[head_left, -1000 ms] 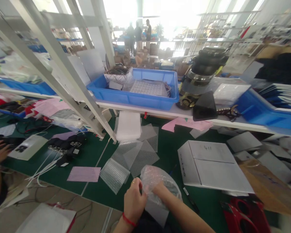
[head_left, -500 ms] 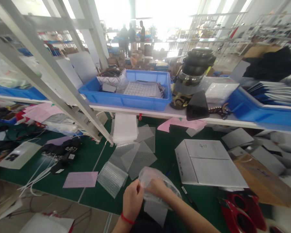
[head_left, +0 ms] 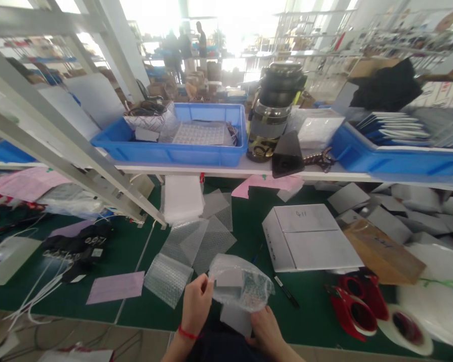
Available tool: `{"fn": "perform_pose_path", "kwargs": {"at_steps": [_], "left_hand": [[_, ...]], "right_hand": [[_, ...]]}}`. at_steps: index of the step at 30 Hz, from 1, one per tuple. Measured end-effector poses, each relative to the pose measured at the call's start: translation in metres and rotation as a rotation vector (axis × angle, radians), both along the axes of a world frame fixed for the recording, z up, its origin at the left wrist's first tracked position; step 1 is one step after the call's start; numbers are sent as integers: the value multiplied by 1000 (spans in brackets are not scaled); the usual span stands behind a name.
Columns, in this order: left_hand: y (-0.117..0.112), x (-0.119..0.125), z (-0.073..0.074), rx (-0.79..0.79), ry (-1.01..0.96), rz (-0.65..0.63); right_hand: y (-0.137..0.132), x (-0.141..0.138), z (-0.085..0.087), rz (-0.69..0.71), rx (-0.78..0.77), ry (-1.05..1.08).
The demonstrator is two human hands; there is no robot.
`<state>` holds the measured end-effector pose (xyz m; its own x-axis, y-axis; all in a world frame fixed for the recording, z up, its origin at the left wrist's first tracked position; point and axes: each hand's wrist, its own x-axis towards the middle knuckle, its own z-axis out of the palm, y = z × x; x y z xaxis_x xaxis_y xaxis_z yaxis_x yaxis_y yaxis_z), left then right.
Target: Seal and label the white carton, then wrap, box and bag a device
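A clear bubble wrap bag (head_left: 258,289) is held in front of me above the green table. My left hand (head_left: 196,304), with a red cord on its wrist, is closed in a pinch on the bag's left edge. Through the plastic shows a pale, box-like shape (head_left: 229,278). Below the bag, by the table's front edge, is a small white box (head_left: 236,321). My right hand (head_left: 267,327) is at its right side, fingers curled around its edge; the fingertips are partly hidden. Loose bubble wrap sheets (head_left: 169,279) lie to the left.
A large white carton (head_left: 313,241) stands to the right, with a black marker (head_left: 286,291) before it. Red tape dispensers (head_left: 357,306) lie at the right front. Behind, a shelf carries a blue bin (head_left: 173,153) and a large bottle (head_left: 270,115). A metal post (head_left: 136,188) slants down at left.
My right hand has come out of the bag and moved down and right to the small white box. The bag's right part now spreads loosely. My left hand still pinches its edge.
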<state>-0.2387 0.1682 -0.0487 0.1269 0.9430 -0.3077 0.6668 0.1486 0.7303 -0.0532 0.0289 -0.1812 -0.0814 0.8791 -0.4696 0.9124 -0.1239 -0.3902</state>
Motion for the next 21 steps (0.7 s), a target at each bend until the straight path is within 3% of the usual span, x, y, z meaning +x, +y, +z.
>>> {"fn": "perform_pose_path", "kwargs": {"at_steps": [4,7,10,13,16,19,21], "left_hand": [[-5,-2,5,-26,-61,-11],[-6,-12,11,-4,-96,20],[-7,-22,25,58,-145,46],[-10,-21,44,86,-212,50],[-17,-8,64,-82,-369,-86],[-24,8,78,-311,-538,-325],[-27,15,81,-376,-559,-375]], "right_hand": [[14,-8,-5,-16,48,244],[15,15,16,-214,48,343],[13,56,65,-409,20,518],[16,90,127,-475,-1,868],[24,100,177,-484,-9,1148],[33,92,205,-439,-7,1223],[35,84,215,-430,41,1101]]}}
